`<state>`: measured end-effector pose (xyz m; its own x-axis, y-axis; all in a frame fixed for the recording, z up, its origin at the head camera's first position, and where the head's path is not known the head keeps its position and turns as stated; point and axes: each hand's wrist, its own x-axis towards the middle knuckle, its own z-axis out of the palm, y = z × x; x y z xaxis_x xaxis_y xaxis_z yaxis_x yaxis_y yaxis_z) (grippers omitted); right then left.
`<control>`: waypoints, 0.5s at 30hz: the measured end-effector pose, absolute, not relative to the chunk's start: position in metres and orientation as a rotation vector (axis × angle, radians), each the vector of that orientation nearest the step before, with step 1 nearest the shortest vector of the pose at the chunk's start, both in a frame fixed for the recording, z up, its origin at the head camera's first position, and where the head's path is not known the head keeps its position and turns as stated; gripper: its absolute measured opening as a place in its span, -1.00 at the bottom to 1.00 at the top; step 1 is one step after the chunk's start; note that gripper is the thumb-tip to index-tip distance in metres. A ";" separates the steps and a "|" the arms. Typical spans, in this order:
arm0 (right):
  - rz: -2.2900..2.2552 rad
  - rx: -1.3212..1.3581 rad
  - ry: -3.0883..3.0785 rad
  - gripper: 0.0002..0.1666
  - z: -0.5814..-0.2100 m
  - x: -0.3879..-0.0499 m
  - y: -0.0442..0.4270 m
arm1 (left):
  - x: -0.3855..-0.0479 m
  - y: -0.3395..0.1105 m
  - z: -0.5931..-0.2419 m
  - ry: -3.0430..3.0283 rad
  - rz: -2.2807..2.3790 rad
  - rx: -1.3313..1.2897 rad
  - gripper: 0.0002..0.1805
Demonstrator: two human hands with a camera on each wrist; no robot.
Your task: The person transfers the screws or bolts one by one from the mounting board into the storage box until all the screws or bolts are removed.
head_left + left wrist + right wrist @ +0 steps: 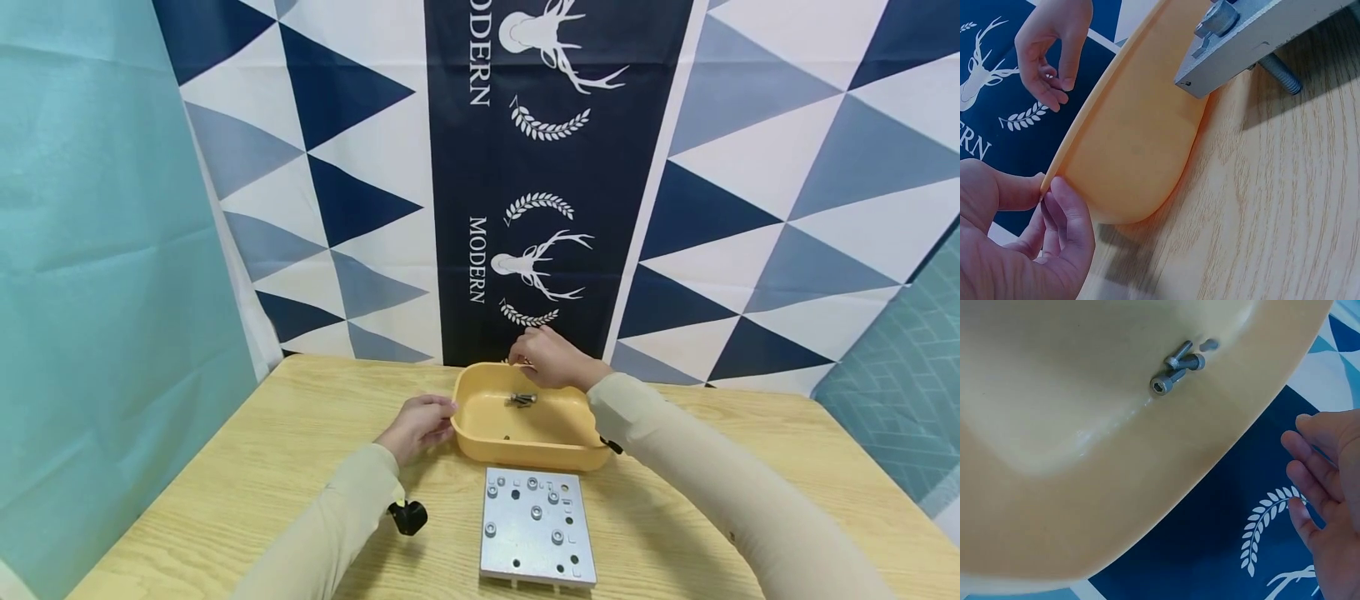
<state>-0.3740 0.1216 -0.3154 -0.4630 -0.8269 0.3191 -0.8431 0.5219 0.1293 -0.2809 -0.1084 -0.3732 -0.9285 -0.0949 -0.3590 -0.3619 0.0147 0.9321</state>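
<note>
A yellow plastic basin point(528, 454) stands on the table. My left hand point(422, 423) holds its left end; in the left wrist view, the thumb and fingers point(1072, 219) pinch the rim. My right hand point(553, 358) hovers at the far rim, its fingers loosely bent, and the right wrist view shows it apart from the basin with nothing visible in it. Several socket head screws point(1179, 365) lie together on the basin floor. In front of the basin is a silver metal plate point(525, 533) with holes and several screws standing in it.
The wooden table point(337, 408) meets a patterned cloth point(360, 250) just behind the basin. A teal curtain point(112, 292) hangs at the left. Bolt ends point(1282, 74) stick out beneath the metal plate.
</note>
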 end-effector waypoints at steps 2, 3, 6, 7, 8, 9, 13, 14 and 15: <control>0.050 1.381 -2.430 -0.79 -0.315 -0.373 0.124 | -0.280 -0.108 -0.373 2.084 2.025 -0.484 -0.75; 0.046 1.380 -2.431 -0.79 -0.315 -0.371 0.125 | -0.280 -0.108 -0.374 2.083 2.023 -0.488 -0.75; 0.050 1.378 -2.442 -0.78 -0.313 -0.366 0.128 | -0.280 -0.108 -0.374 2.084 2.029 -0.491 -0.75; 0.057 1.383 -2.447 -0.78 -0.313 -0.363 0.130 | -0.280 -0.108 -0.374 2.086 2.029 -0.492 -0.75; 0.059 1.392 -2.448 -0.78 -0.312 -0.360 0.131 | -0.280 -0.108 -0.375 2.090 2.030 -0.487 -0.75; 0.057 1.404 -2.448 -0.78 -0.312 -0.357 0.133 | -0.281 -0.108 -0.375 2.092 2.026 -0.489 -0.75; 0.049 1.459 -2.464 -0.79 -0.310 -0.341 0.137 | -0.281 -0.107 -0.375 2.099 2.007 -0.498 -0.74; 0.042 1.469 -2.467 -0.79 -0.310 -0.338 0.138 | -0.281 -0.108 -0.375 2.097 2.007 -0.501 -0.74; 0.035 1.479 -2.464 -0.79 -0.309 -0.334 0.140 | -0.282 -0.108 -0.374 2.092 2.006 -0.507 -0.75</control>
<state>-0.3339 0.1396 -0.3094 -0.4440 -0.8636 0.2388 -0.8700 0.4792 0.1157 -0.2817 -0.1078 -0.3743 -0.9214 -0.1079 -0.3735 -0.3777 0.0208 0.9257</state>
